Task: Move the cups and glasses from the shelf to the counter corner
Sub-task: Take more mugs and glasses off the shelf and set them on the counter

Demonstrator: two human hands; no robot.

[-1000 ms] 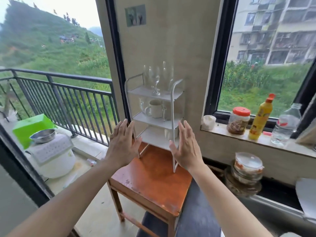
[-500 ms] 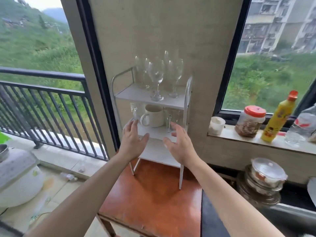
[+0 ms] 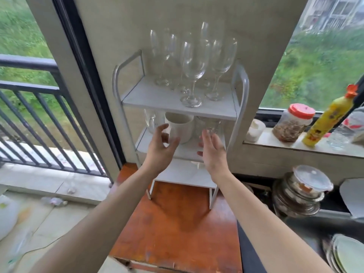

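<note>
Railing (image 3: 39, 79) at far left, outside the glass. White three-tier shelf (image 3: 239, 91) stands on a wooden table (image 3: 177, 233) against the wall. Top tier: cluster of stemmed glasses (image 3: 194, 64), upright. Middle tier, left to right: a clear glass (image 3: 150, 120), a white mug (image 3: 182, 128), a clear cup (image 3: 209, 124).

Left hand (image 3: 160, 150) in front of the middle tier, fingers spread and curled, empty, just beside the mug; contact cannot be told. Right hand (image 3: 211, 152) beside it, palm facing inward, fingers apart, empty, fingertips near the clear cup.

On the sill at right: small white pot (image 3: 256, 129), red-lidded jar (image 3: 293, 123), yellow bottle (image 3: 329, 123). Below the sill: stacked bowls (image 3: 299, 192).
</note>
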